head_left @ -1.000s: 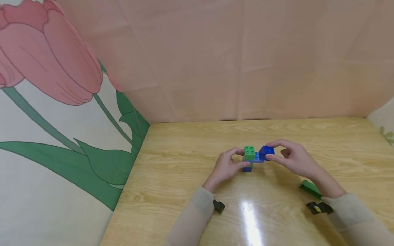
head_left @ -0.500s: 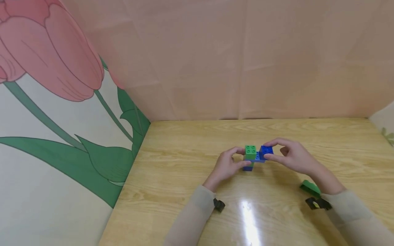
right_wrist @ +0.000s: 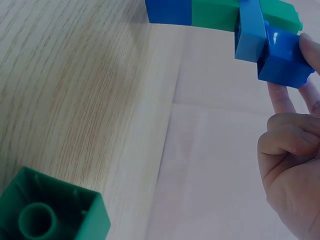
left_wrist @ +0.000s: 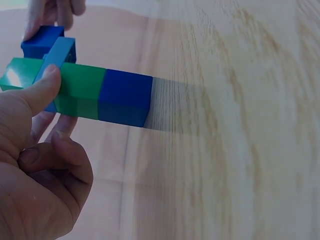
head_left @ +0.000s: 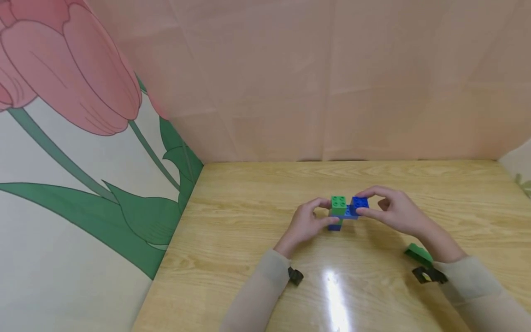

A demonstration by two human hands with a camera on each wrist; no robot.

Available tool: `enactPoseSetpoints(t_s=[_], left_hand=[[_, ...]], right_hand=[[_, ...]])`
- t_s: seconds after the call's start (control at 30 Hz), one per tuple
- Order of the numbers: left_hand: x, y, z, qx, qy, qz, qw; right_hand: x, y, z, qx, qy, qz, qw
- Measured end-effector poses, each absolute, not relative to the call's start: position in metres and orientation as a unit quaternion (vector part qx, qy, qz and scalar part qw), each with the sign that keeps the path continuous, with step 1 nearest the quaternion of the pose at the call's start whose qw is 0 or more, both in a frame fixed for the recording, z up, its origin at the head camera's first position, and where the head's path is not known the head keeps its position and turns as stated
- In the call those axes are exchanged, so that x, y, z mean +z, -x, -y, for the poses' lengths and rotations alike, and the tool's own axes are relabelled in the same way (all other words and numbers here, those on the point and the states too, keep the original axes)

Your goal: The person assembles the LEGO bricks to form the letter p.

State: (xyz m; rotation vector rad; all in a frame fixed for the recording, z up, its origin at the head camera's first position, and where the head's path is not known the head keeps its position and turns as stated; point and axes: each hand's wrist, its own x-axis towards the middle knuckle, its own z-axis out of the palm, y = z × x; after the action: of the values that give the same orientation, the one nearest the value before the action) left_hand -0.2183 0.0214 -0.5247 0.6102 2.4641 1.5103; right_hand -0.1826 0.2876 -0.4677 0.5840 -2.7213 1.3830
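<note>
A small tower of toy building bricks stands on the table: a dark blue bottom brick point(left_wrist: 125, 97), a green brick point(left_wrist: 82, 85) above it, a lighter blue plate point(head_left: 350, 216) reaching out rightward, and a green top brick point(head_left: 338, 205). My left hand point(head_left: 304, 223) grips the tower from the left, its thumb across the plate's level. On the plate's right end sits another dark blue brick point(right_wrist: 285, 57), pinched between thumb and fingers of my right hand point(head_left: 394, 212). In the right wrist view its underside lies right against the plate.
A loose green brick point(head_left: 419, 254) lies by the right forearm; the right wrist view shows its hollow underside with a tube. The wooden table point(head_left: 232, 221) meets a pinkish backdrop point(head_left: 265, 92) behind, with a tulip-printed panel point(head_left: 83, 184) on the left.
The dark blue brick in my right hand has gone from tilted to nearly level on the plate's end. My left hand keeps its grip on the tower.
</note>
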Motion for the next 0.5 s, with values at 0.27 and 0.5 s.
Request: enactPoseSetpoints(t_s=[0.27, 0.5], left_hand=[[-0.5245, 0.2181, -0.0213, 0.503, -0.210, -0.834, 0.086], [-0.5248, 0.2169, -0.0209, 0.494, -0.206, -0.840, 0.086]], right_hand=[[-0.4667, 0.1811, -0.2881, 0.437, -0.182, 0.881, 0.013], [-0.4671, 0.1790, -0.2877, 0.429, -0.190, 0.883, 0.020]])
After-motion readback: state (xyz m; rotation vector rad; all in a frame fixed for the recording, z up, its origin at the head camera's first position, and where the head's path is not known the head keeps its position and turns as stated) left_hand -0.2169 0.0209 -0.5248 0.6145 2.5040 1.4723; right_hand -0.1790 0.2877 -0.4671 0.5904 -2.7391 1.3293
